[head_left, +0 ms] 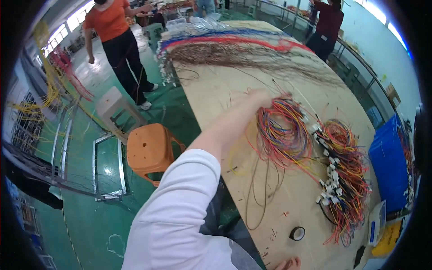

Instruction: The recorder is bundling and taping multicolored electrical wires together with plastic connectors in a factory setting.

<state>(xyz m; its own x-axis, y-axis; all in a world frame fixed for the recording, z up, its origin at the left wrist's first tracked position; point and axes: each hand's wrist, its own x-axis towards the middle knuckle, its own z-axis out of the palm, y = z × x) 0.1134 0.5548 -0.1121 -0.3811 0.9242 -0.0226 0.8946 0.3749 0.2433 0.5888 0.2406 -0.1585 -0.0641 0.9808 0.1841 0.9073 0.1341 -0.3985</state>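
My left arm, in a white sleeve, reaches across the table [229, 166]. At its end my left hand [257, 98] is bent over the upper left edge of a coil of thin wires [284, 128], red, yellow, blue and purple. The fingers look curled onto the coil, though they are blurred and partly covered by the hand's back. Of my right hand [289, 263] only a few fingers show, at the lower edge of the view by the table's near side, and its grip is cut off. A loose brown wire loop [255, 211] trails from the coil toward me.
Right of the coil lies a wire bundle [353, 180] with white connectors [332, 180]. Nearer me sits a tape roll [297, 233]. A blue bin [388, 164] flanks the right side. Long brown wires [211, 55] cover the far end. An orange stool [150, 148] and a standing person [119, 45] are left.
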